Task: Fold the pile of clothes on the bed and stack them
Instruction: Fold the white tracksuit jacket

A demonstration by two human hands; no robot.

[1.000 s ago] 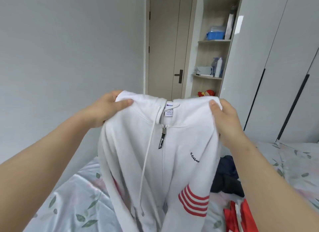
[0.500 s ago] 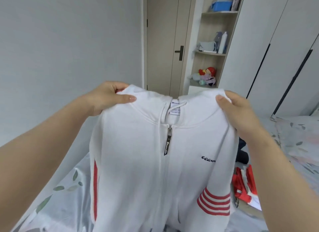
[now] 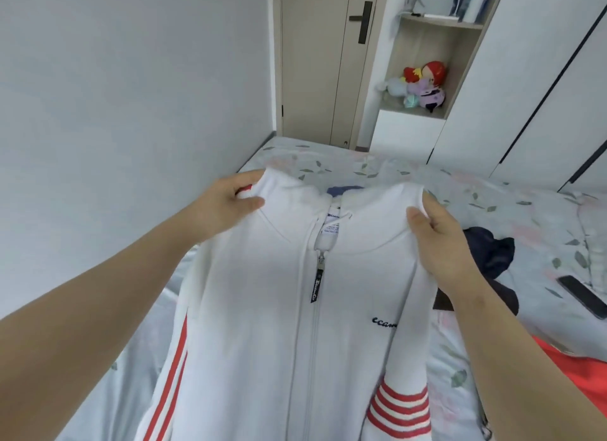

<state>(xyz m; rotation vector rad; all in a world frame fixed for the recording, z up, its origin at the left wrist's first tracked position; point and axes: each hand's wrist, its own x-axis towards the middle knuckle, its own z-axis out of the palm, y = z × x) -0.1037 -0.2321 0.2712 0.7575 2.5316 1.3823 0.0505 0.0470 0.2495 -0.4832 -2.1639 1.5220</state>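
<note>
A white jacket (image 3: 262, 325) is held up by its shoulders over the bed (image 3: 492, 197), front toward the camera, zip closed. The shoulder on the left is pinched by the left hand (image 3: 220, 207), its fingers (image 3: 249, 204) curled round the fabric; the other shoulder is gripped the same way by the right hand (image 3: 440, 243). Red stripes are seen on both sleeves. A dark garment (image 3: 489, 253), a red garment (image 3: 578, 375) and a phone (image 3: 581, 296) are laid on the bed at the right. Toys (image 3: 423, 86) are kept on a shelf beside the door (image 3: 315, 63)
</note>
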